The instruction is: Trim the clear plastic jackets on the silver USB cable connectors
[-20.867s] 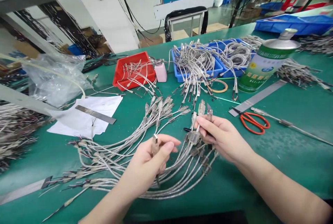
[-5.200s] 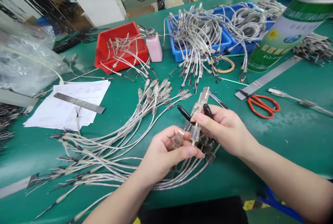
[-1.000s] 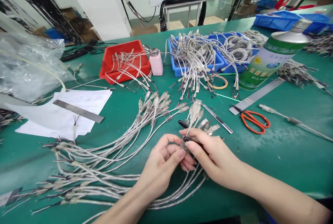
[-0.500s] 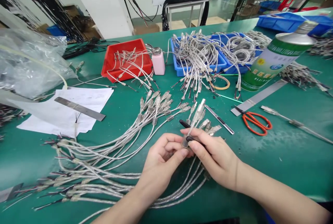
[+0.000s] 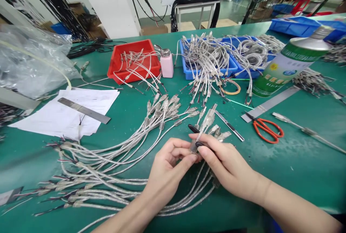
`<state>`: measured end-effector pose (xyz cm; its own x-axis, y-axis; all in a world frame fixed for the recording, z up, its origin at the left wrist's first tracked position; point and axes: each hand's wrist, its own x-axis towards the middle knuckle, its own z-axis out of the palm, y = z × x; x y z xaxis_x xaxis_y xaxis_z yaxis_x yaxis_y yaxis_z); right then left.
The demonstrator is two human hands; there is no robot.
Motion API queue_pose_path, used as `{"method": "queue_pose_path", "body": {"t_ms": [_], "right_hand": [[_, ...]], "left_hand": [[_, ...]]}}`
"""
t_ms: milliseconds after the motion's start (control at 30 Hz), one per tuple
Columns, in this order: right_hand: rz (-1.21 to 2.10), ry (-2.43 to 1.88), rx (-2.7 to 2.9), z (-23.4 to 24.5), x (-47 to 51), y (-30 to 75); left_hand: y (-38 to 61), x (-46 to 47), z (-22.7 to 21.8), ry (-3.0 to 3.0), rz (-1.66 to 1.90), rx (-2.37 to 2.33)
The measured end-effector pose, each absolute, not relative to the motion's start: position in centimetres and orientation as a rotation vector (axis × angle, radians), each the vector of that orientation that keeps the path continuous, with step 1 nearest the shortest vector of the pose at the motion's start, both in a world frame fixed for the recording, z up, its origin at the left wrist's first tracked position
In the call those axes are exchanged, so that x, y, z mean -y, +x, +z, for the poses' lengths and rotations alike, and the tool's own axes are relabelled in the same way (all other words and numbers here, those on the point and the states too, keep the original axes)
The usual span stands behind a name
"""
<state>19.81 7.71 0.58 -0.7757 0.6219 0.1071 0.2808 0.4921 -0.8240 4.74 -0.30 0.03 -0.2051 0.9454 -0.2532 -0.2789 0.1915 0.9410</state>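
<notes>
Both hands meet over the front middle of the green table. My left hand pinches the clear ferrite bead of a silver USB cable between thumb and fingertips. My right hand grips the same cable just behind its connector, together with a black-handled tool whose handles stick out past the fingers. The metal plug points up and away from me. Under and beside my hands lies a fan of several similar silver cables, plugs at the far end, stripped wire ends at the left.
Red tray and blue bins hold more cables. A pink bottle, green-labelled can, tape ring, orange scissors, steel rulers, papers and a plastic bag lie around.
Both hands stay pinched together on the cable; its plug has tilted slightly rightward. The view has drifted a little.
</notes>
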Motion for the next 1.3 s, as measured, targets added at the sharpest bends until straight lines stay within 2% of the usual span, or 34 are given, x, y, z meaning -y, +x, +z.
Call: {"method": "queue_pose_path", "body": {"t_ms": [300,600,1033,1200,1300], "right_hand": [[1.225,-0.780,2.317,0.8,-7.7,19.8],[1.473,-0.744,2.303,0.7,-7.6,19.6],[1.237,-0.731,2.257,0.6,-8.1,19.7],[1.403,-0.667,2.323,0.6,-8.2,19.7],[1.378,-0.656,2.365,0.2,-8.2,19.4]], "left_hand": [[4.8,0.3,0.1,0.683,1.323,-1.256],[4.5,0.6,-0.3,0.736,1.312,-1.298],[4.4,0.5,0.4,0.884,1.246,-1.292],[4.3,0.2,0.1,0.824,1.289,-1.310],[4.3,0.2,0.1,0.843,1.283,-1.316]]}}
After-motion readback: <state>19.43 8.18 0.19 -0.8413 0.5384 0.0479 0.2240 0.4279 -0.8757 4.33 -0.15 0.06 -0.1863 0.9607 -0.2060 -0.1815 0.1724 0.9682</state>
